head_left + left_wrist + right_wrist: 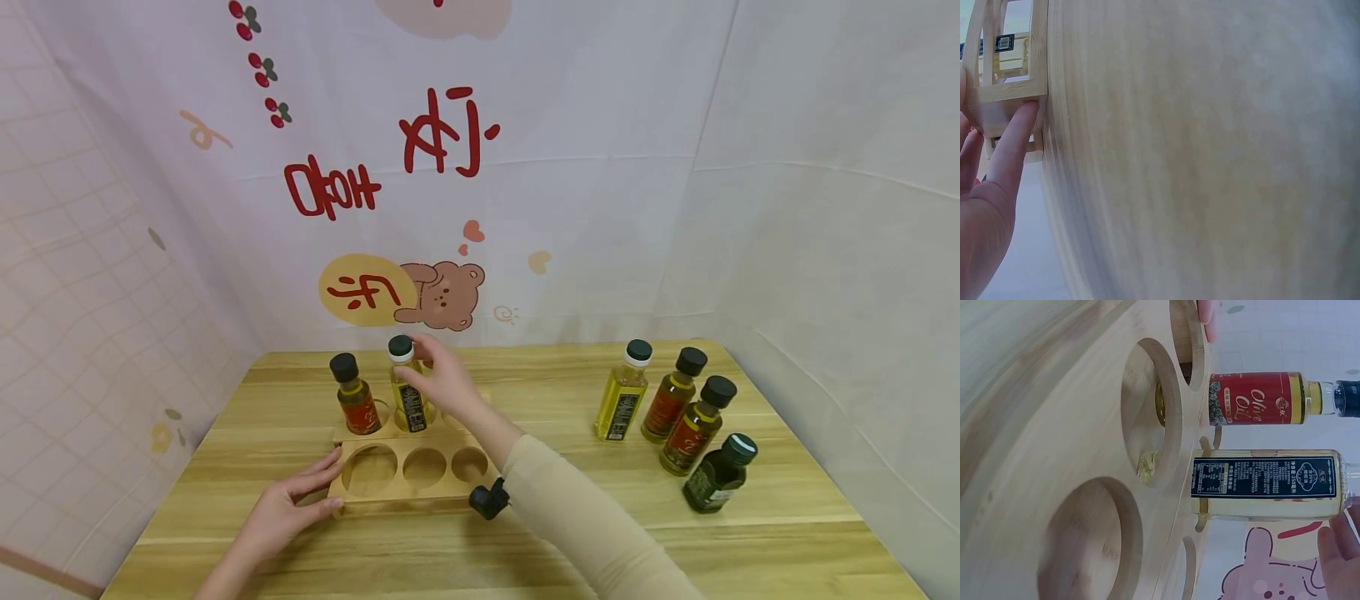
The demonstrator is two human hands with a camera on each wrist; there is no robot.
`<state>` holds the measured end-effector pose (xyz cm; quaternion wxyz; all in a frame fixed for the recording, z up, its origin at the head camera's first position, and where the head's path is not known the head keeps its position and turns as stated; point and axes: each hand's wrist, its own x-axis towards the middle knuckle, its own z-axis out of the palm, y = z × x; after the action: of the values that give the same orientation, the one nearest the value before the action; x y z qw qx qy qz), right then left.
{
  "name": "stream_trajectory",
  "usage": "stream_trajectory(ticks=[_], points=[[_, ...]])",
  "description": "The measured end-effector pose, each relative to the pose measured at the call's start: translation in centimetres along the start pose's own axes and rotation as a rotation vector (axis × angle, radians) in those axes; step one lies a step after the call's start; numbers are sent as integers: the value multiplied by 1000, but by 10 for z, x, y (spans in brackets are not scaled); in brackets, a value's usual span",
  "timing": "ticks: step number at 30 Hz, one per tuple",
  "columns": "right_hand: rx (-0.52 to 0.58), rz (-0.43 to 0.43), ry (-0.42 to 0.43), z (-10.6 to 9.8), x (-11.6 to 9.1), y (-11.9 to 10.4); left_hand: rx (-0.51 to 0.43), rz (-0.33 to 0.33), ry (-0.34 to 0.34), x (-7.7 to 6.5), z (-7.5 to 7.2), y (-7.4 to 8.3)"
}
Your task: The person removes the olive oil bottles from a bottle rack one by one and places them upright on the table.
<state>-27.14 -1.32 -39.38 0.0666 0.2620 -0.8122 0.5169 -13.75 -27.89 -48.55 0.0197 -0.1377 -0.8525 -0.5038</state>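
My right hand (450, 387) pinches the neck of a clear square bottle of yellow oil (409, 396) with a dark green cap and black label. The bottle stands upright in a back-row hole of a two-tier wooden rack (442, 442); its lower end shows through the front hole in the right wrist view. Left of it, a red-labelled olive oil bottle (1255, 399) with a black cap occupies the back row too. My left hand (288, 504) rests with extended fingers against the rack's left end. In the left wrist view one finger (1013, 144) touches that end panel.
Along the table's right side stand another yellow oil bottle (622, 396), two red-labelled bottles (667, 404) and a short dark green bottle (716, 479). Three round holes (424, 468) line the rack's front tier. A printed white cloth (585, 208) hangs behind the wooden table (540, 408).
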Motion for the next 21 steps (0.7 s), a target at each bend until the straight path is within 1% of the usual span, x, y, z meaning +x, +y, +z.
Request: stream_trajectory(ticks=[7,13,17,21], points=[[31,12,22,0,1,-4,4,-21,-6,0,-1,-3],[53,35,30,0,0,-7,-3,-37,-13,0,-2,-1],[72,12,39,0,-2,-6,-4,-36,-12,0,-2,0],[87,-10,55,1,-4,-4,-5,-51,-16,-1,-2,1]])
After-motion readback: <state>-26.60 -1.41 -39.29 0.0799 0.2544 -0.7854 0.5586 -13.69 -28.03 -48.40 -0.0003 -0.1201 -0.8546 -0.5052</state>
